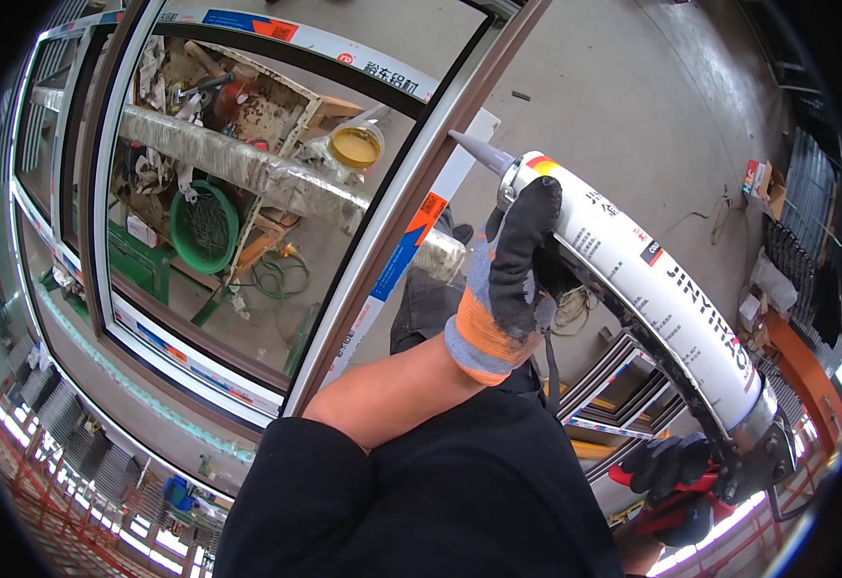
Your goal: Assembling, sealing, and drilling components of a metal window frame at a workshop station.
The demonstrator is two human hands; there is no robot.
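A caulking gun (753, 433) loaded with a white sealant tube (647, 275) slants across the right half of the head view. My left hand (512, 275), in a grey, orange and black glove, is closed around the front of the gun, near the tube's collar. At the gun's rear, my right hand (671, 472) grips the red handle in a dark glove. The grey tapered nozzle (483, 152) points up and left at the brown edge of a window frame (382, 250). Whether its tip touches the frame I cannot tell.
Through the window frame show a plastic-wrapped beam (247, 164), a green bucket (176, 231) of small metal pieces and a yellow-topped tub (355, 146). More frames (623, 385) lie at lower right. A cardboard box (765, 188) and stacked dark profiles stand at far right.
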